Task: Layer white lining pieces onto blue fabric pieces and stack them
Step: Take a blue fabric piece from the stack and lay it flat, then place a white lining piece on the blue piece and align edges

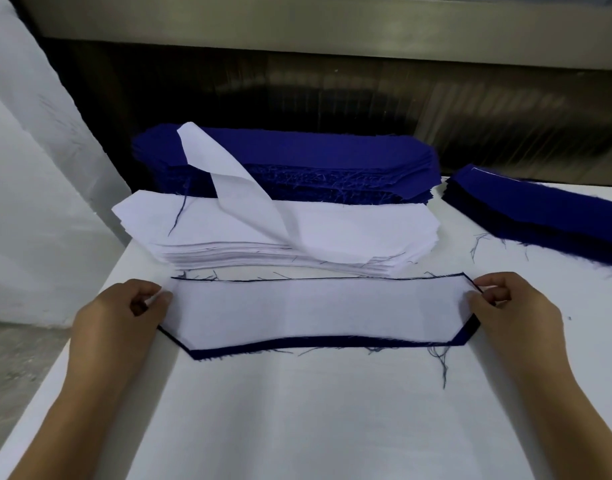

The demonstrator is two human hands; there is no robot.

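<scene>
A person's left hand (124, 306) and right hand (512, 303) pinch opposite ends of a white lining piece (315, 310) lying on a blue fabric piece (297, 344) at the near part of the white counter (315, 427). Just behind sits a stack of white lining (332, 226) (its top sheet curled upward), then a blue stack (315, 147); a second blue pile (540, 213) lies at right.

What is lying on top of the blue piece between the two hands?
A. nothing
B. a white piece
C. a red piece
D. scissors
B: a white lining piece covers the blue fabric piece, whose dark edge peeks out along the near side.
</scene>
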